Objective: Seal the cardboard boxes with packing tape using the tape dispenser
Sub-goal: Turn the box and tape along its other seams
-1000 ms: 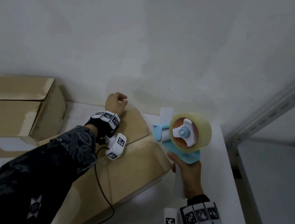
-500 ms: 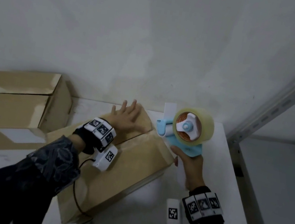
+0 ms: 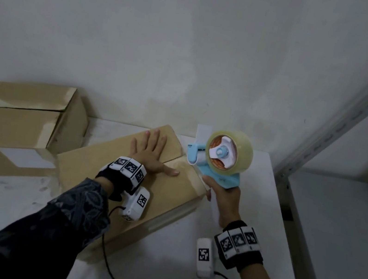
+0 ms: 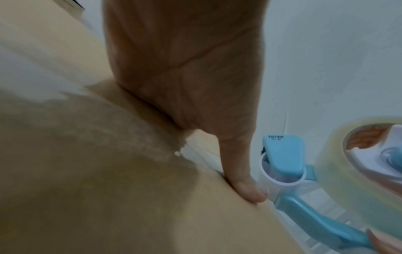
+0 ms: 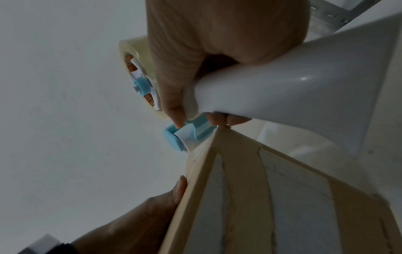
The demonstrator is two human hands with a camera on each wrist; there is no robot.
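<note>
A brown cardboard box (image 3: 107,182) lies slantwise on the white table (image 3: 262,201), its top flaps folded down. My left hand (image 3: 151,151) lies flat on those flaps, fingers spread, the thumb (image 4: 245,187) near the box's right edge. Just right of that edge, my right hand (image 3: 224,195) grips the white handle (image 5: 282,80) of a light-blue tape dispenser (image 3: 212,166) carrying a roll of clear tape (image 3: 236,153). The dispenser's roller (image 4: 280,165) sits close beside the box's top right corner; a short tape end (image 3: 203,133) sticks up behind it.
A second, longer cardboard box (image 3: 18,119) stands at the back left against the wall. A grey metal shelf upright (image 3: 352,114) rises at the right beside the table's edge. Cables trail from both wrist devices across the table.
My left hand went from a fist at the box's far corner to flat on the flaps. The box turned and settled flatter. The dispenser stayed beside the box's right corner.
</note>
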